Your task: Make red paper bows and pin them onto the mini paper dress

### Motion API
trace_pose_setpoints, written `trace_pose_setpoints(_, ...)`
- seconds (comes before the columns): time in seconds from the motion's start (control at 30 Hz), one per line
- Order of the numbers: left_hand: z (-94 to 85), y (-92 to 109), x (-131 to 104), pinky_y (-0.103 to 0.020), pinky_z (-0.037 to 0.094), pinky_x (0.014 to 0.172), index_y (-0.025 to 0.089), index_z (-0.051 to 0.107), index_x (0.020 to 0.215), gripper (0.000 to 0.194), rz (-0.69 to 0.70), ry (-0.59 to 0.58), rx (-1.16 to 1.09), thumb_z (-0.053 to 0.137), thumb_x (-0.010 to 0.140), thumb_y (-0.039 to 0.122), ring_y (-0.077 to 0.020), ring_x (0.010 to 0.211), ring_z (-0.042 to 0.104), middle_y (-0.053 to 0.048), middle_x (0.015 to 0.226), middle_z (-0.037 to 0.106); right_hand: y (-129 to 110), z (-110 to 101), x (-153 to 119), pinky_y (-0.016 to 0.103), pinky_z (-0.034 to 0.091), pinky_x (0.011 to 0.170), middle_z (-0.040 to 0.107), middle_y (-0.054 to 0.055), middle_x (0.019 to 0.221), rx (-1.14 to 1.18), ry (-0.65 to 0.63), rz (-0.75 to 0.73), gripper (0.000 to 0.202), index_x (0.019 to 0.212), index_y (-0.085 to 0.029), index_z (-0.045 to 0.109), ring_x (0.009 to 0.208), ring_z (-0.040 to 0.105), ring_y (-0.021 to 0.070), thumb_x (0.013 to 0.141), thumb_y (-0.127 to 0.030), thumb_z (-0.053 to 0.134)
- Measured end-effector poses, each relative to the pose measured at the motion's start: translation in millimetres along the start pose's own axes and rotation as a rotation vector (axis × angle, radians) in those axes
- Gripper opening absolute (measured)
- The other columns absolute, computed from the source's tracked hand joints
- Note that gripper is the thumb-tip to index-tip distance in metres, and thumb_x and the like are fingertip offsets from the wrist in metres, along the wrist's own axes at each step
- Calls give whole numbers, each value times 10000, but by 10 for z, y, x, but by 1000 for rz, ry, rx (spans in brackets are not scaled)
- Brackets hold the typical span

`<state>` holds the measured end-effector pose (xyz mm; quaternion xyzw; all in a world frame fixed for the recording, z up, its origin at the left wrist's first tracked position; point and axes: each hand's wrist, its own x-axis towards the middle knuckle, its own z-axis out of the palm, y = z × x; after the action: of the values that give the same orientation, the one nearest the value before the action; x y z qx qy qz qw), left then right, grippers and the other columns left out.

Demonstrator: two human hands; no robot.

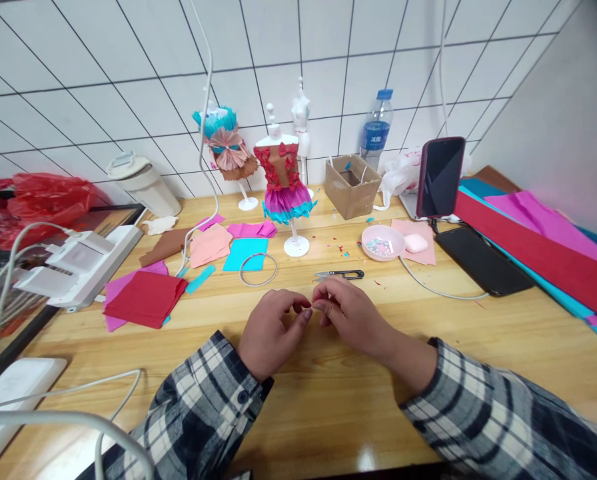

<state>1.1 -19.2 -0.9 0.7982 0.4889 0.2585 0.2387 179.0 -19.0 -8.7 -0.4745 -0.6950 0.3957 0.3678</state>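
My left hand and my right hand meet over the middle of the wooden table, fingertips pinched and almost touching. Whatever lies between the fingers is too small or hidden to make out. Just beyond the right hand are black thread snips. A silver ring-shaped bangle lies past the left hand, partly on a turquoise paper square. Behind them stands a small white dress form in a paper dress with red bows, a purple skirt and a turquoise hem.
A pink bowl of small shiny pieces, a cardboard box, a water bottle and a propped phone stand behind. Red paper lies left, beside a power strip with cables. Long coloured sheets lie right.
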Motion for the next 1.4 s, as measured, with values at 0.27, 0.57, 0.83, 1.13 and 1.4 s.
trace_pose_setpoints(0.27,-30,-24,47,-296,458,762,174,697,845,238,-163,-19,-396,531,853,344,-169,806,595,-48,840,670,22,-35,40,227,439,509,572,-13,712,297,28,143,126,768,-190,638,510,545,83,792,-311,613)
trace_pose_setpoints(0.57,2,-25,64,-266,444,671,161,727,783,259,-371,-72,-676,671,736,409,-157,704,571,-26,743,679,5,-20,-5,255,452,572,597,4,691,29,85,-63,92,795,-226,692,604,559,119,811,-280,619)
trace_pose_setpoints(0.83,-7,-64,58,-258,419,702,144,695,761,246,-421,-143,-920,737,683,373,-128,703,544,-19,738,661,-64,-7,-78,245,455,582,629,9,758,-51,156,-139,90,861,-240,657,669,577,128,814,-310,625)
trace_pose_setpoints(1.13,32,20,38,-242,410,643,129,690,766,285,-514,-148,-1129,750,661,387,-106,655,517,-33,726,635,-90,-46,-60,242,484,571,674,24,786,20,121,-162,121,857,-247,704,698,602,140,806,-330,633)
trace_pose_setpoints(1.4,60,-35,26,-237,410,656,138,688,777,246,-494,-119,-1073,721,709,371,-92,645,510,-7,705,611,-73,-14,-67,240,470,578,673,20,770,29,154,-156,91,831,-239,708,694,596,134,802,-273,627)
